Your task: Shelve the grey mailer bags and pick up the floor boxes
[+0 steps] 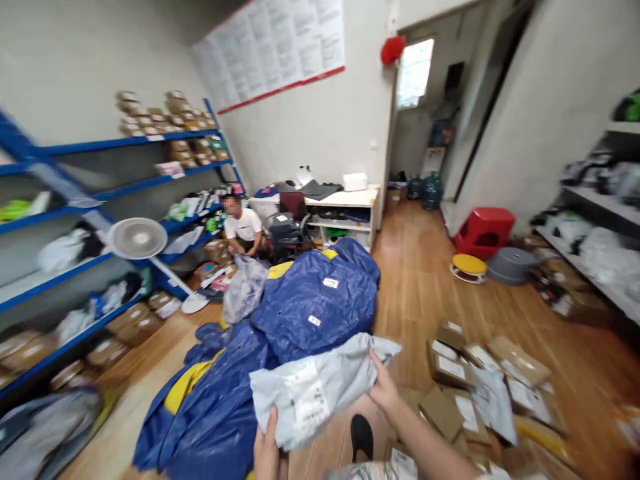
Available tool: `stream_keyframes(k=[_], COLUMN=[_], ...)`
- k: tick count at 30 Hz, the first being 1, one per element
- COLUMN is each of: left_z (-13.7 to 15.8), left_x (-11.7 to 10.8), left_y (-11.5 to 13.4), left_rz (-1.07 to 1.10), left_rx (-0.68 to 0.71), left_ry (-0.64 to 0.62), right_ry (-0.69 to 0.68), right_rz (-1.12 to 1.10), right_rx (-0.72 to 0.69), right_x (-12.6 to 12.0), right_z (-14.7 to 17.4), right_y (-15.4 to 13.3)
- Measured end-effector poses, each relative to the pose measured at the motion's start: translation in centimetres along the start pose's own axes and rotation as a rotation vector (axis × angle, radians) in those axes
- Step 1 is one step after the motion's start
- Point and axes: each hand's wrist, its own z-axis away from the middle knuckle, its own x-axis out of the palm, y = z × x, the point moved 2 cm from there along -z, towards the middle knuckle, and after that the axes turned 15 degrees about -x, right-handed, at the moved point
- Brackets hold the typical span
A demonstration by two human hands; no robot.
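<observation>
Left hand [267, 448], right hand [385, 390]: fingers closed gripping grey parcel [313, 390] at opposite ends.

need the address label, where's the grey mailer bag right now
In the head view, bottom centre: the grey mailer bag is held between the left hand and right hand, before the blue sacks.

Mail parcel [320, 390] between both hands, courier sacks [310, 303] behind it, cardboard boxes [480, 380] right, shelving [75, 220] left, counter [345, 198] behind

Blue sacks [310, 300] lie heaped on the wood floor [415, 293], boxes [480, 373] scattered beside. A seated person [243, 227] works by blue shelves [100, 200] and a white fan [137, 238]
</observation>
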Motion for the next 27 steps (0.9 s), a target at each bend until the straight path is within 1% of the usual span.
stream_keyframes(k=[1,3,5,7,9,12,15,16,18,19,20,21,22,23,24,25,26,27], left_z=[-1.9,-5.6,-9.2,-12.3,-14.8,-17.5,-20.3,-21.8,-25.9,-28.5,-31.4,-34.3,-36.9,-39.0,-40.5,-41.3,-41.3,-40.5], left_x=[3.7,10.6,16.7,21.9,27.0,34.9,43.1,45.7,50.8,53.4,56.0,58.9,62.1,65.7,69.5,73.5,77.6,81.6], left_y=[0.8,1.9,2.4,2.6,2.7,2.8,2.9,2.7,2.0,1.4,0.7,-0.1,-1.0,-2.1,-3.5,-5.3,-7.6,-10.3], left_rz=[0.001,-0.040,-0.158,-0.341,-0.530,-0.744,-0.959,-1.059,-1.354,-1.530,-1.718,-1.834,-1.851,-1.803,-1.767,-1.744,-1.742,-1.758], left_rx=[-0.014,0.008,0.066,0.168,0.293,0.417,0.555,0.602,0.643,0.636,0.592,0.584,0.630,0.708,0.759,0.782,0.776,0.735], left_ry=[-0.017,-0.025,-0.010,0.022,0.039,-0.032,-0.123,-0.133,-0.125,-0.120,-0.131,-0.163,-0.260,-0.382,-0.548,-0.747,-0.959,-1.175], right_ry=[0.031,0.108,0.177,0.231,0.277,0.337,0.394,0.414,0.458,0.486,0.518,0.559,0.611,0.676,0.747,0.816,0.877,0.925], right_rz=[-0.015,-0.046,-0.069,-0.092,-0.123,-0.175,-0.216,-0.227,-0.248,-0.259,-0.271,-0.287,-0.282,-0.248,-0.196,-0.138,-0.081,-0.036], right_rx=[-0.061,-0.199,-0.318,-0.410,-0.490,-0.597,-0.687,-0.714,-0.765,-0.795,-0.829,-0.866,-0.899,-0.927,-0.949,-0.965,-0.980,-0.997], right_x=[0.6,1.4,1.6,1.4,0.9,-0.1,-1.2,-1.6,-2.4,-2.8,-3.3,-3.7,-4.1,-4.5,-4.8,-5.0,-5.3,-5.5], right_z=[-2.9,-7.8,-11.3,-13.5,-14.8,-16.6,-19.8,-21.3,-25.1,-27.4,-29.9,-32.5,-35.1,-37.7,-40.2,-42.3,-44.2,-45.6], right_y=[-2.5,-7.2,-11.3,-14.7,-17.8,-22.2,-26.2,-27.3,-29.3,-30.3,-31.2,-32.1,-33.1,-34.3,-35.5,-37.0,-38.6,-40.5])
